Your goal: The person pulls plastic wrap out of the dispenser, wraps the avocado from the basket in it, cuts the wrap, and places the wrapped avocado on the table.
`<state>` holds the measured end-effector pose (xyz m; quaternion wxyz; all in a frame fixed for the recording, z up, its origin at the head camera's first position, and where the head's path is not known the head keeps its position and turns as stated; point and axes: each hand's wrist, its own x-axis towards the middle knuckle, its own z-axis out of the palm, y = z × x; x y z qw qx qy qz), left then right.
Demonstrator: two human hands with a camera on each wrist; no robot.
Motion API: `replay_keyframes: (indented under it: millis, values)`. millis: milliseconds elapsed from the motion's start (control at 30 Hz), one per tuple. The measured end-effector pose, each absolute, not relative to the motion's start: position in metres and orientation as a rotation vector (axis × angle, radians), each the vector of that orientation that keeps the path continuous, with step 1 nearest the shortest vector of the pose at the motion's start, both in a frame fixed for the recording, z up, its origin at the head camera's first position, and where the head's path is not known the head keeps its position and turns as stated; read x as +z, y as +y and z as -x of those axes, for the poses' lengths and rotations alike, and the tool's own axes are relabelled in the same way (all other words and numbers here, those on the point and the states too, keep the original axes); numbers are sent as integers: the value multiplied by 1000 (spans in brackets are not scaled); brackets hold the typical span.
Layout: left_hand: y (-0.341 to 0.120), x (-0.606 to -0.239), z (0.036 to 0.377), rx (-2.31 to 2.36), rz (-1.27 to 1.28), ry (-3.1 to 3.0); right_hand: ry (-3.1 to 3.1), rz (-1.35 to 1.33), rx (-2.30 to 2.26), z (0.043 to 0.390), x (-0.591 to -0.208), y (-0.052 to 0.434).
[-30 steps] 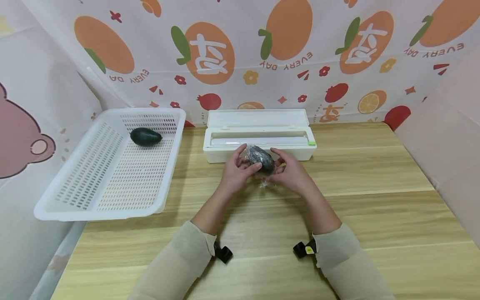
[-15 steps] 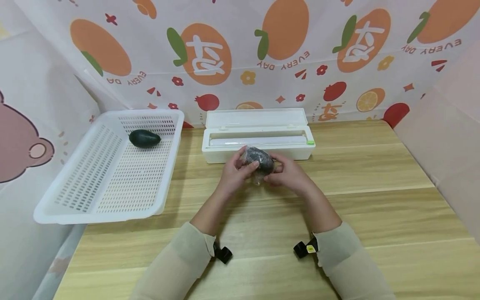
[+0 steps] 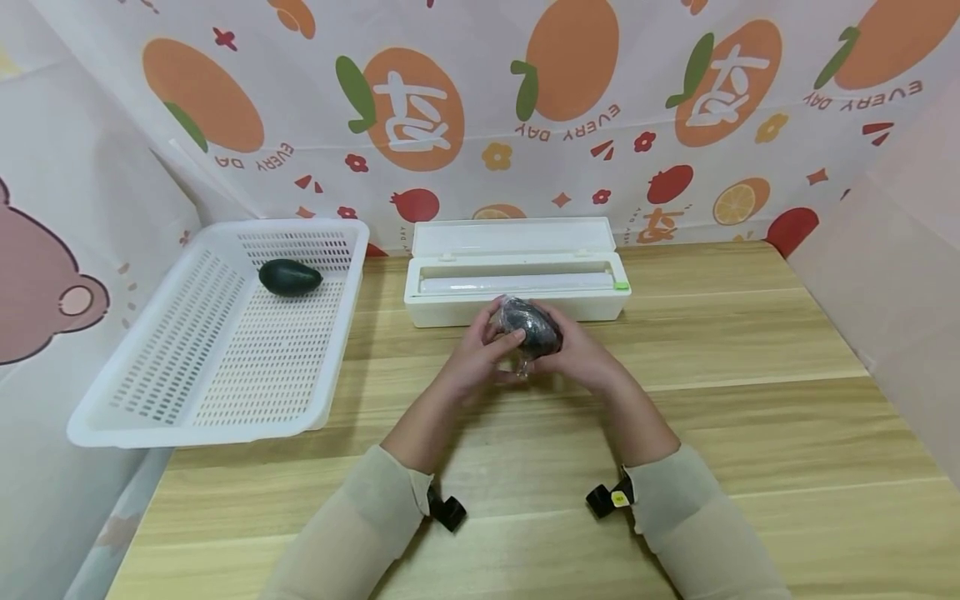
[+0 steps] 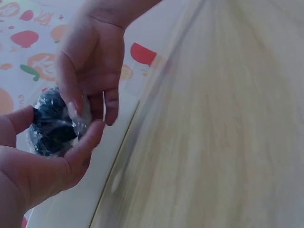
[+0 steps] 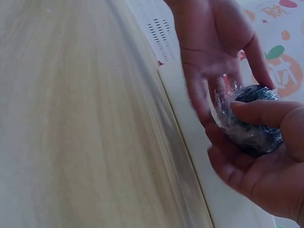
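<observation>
A dark avocado (image 3: 536, 327) wrapped in clear cling film is held between both hands, just in front of the white cling film box. My left hand (image 3: 472, 358) grips its left side, the thumb lying over the front. From the other side, my right hand (image 3: 581, 354) holds it with curled fingers and thumb. In the left wrist view, loose gathered film (image 4: 83, 116) sticks out at one end of the avocado, and the right thumb presses on it. The right wrist view shows crumpled film (image 5: 232, 126) between both hands' fingers.
The cling film box (image 3: 442, 312) stands with its lid (image 3: 517, 236) raised and a film roll (image 3: 517, 283) inside. On the left, a white perforated basket (image 3: 341, 333) contains another dark green avocado (image 3: 290, 277). A patterned cloth (image 3: 480, 100) hangs behind the wooden table (image 3: 750, 417).
The wrapped avocado has moved slightly right and turned in the hands. The right hand has shifted from its side to a fuller grip around it. Basket and box stay put.
</observation>
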<state>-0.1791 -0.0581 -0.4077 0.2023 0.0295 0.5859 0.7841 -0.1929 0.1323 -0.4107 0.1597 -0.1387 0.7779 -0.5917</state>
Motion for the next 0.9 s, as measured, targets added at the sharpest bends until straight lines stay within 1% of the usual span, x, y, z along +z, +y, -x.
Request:
replay_keyframes:
  millis: [133,300,433,633,833,900]
  values:
    - [-58,-407,179,2230,-85,1535,2291,396,-1623,193,-413,132]
    - [-60,-407,181,2240,-97,1552,2258,435,-1604,193,-414,133]
    - [-63,-406,182,2219,-148,1574,2133,447,-1680,193,-411,137]
    - [-69,-406,185,2190,-181,1631,1805,295,-1870,192,-405,140]
    - [-68,-409,187,2100,-268,1814,1813,235,-1864,191,-405,135]
    - [-67,-410,186,2105,-258,1826,1811,217,-1868,191,-406,134]
